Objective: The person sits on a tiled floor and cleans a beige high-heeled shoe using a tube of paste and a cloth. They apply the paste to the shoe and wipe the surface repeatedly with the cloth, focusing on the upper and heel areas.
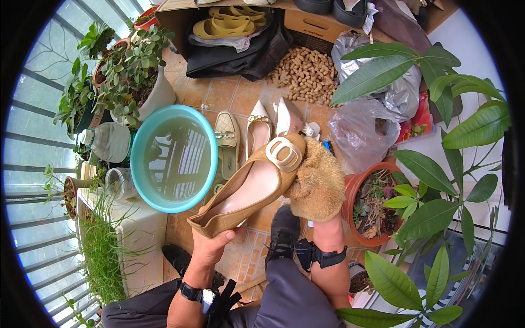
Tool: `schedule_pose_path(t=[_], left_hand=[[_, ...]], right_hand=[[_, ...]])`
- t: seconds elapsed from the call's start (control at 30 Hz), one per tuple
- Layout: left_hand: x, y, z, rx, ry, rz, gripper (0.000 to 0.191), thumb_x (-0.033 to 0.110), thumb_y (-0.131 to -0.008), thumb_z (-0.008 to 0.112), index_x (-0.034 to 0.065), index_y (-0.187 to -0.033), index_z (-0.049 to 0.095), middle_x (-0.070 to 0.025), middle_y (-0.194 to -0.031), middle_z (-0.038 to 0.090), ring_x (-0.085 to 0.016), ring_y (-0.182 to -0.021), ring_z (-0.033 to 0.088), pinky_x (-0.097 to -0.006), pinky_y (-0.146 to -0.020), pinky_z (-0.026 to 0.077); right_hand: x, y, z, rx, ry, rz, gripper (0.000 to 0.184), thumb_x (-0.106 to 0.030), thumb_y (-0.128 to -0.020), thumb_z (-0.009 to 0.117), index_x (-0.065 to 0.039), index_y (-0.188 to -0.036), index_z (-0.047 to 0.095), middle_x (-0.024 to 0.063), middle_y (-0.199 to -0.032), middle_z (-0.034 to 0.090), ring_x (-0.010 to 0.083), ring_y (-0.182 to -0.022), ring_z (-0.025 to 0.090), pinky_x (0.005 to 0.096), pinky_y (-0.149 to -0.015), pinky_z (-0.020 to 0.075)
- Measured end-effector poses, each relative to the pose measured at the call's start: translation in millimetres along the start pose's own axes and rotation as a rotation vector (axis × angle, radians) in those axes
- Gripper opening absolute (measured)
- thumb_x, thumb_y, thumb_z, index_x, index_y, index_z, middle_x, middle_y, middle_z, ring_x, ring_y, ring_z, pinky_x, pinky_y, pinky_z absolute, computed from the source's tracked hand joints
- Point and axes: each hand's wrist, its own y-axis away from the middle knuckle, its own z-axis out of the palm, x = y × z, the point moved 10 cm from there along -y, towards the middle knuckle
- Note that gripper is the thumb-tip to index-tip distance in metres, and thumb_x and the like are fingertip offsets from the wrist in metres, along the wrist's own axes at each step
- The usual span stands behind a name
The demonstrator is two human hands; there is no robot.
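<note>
My left hand (pixel 211 242) grips the heel of a tan quilted flat shoe (pixel 256 186). The shoe tilts up to the right, its toe bearing a cream oval buckle (pixel 285 153). A fuzzy tan mitt (pixel 318 184) covers my right hand (pixel 328 227) and rests against the shoe's toe end; the fingers inside are hidden. Beyond the held shoe, a beige quilted loafer (pixel 227 141) and a white pointed shoe (pixel 258 127) stand on the tiles. Another pale pointed shoe (pixel 289 117) leans beside them, partly covered by the held toe.
A turquoise basin (pixel 214 164) of cloudy water stands at left, near a water bottle (pixel 108 141) and potted plants. Peanuts (pixel 307 76) are heaped beyond the shoes, beside plastic bags (pixel 365 127). At right, a terracotta pot (pixel 352 205) and broad leaves (pixel 428 217) crowd my right arm.
</note>
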Motion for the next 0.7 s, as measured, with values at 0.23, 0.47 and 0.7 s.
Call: schedule_pose_path(t=[0.23, 0.47, 0.7], left_hand=[[-8, -2, -5, -0.014, 0.069, -0.029, 0.085, 0.01, -0.068, 0.09, -0.0012, -0.138, 0.044, -0.016, -0.129, 0.057, -0.027, -0.113, 0.064, -0.0383, -0.087, 0.062], [-3, -2, -15, -0.004, -0.134, 0.041, 0.079, 0.001, -0.063, 0.09, 0.0006, -0.132, 0.051, -0.0099, -0.129, 0.057, -0.022, -0.117, 0.059, -0.0378, -0.098, 0.052], [5, -2, -25, 0.0, -0.27, 0.118, 0.077, -0.002, -0.059, 0.091, 0.0021, -0.128, 0.055, -0.0074, -0.13, 0.057, -0.019, -0.117, 0.057, -0.0357, -0.103, 0.047]], right_hand=[[0, 22, -9, 0.01, -0.11, 0.112, 0.045, -0.016, -0.091, 0.059, -0.003, -0.134, 0.051, 0.0142, -0.131, 0.059, 0.0296, -0.118, 0.058, 0.0412, -0.1, 0.0479], [6, 30, -9, 0.024, -0.215, 0.159, 0.047, -0.019, -0.096, 0.055, -0.003, -0.139, 0.046, 0.0134, -0.136, 0.056, 0.0276, -0.123, 0.056, 0.0402, -0.103, 0.0462], [8, 39, -19, 0.053, -0.287, 0.193, 0.048, -0.022, -0.101, 0.051, -0.004, -0.145, 0.042, 0.0125, -0.141, 0.053, 0.0256, -0.127, 0.054, 0.0393, -0.107, 0.0444]])
